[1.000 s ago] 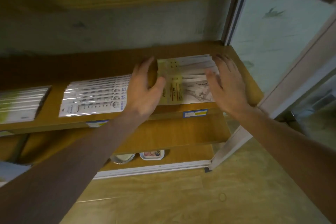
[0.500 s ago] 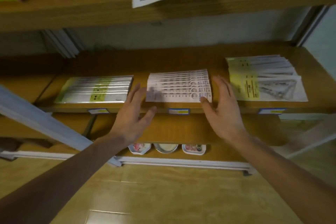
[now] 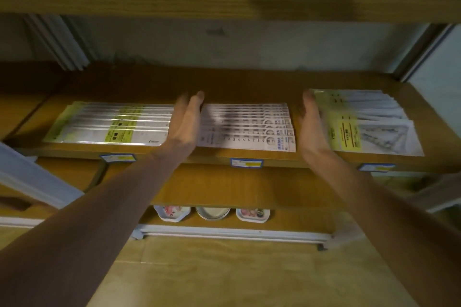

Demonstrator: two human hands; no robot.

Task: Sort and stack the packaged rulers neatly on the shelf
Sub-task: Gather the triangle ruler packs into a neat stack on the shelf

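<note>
Flanking white ruler stack (image 3: 245, 127) | left hand (image 3: 185, 122) | right hand (image 3: 311, 122) | fingers straight

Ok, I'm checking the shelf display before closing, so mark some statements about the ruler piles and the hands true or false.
1. The left hand and right hand flank the middle white ruler pile. True.
2. The right hand grips a ruler pack. False: its fingers are straight and hold nothing.
3. Three ruler piles lie on the shelf. True.
4. The green-labelled pile lies right of the white one. False: left.
5. Small dishes sit on a lower shelf. True.
</note>
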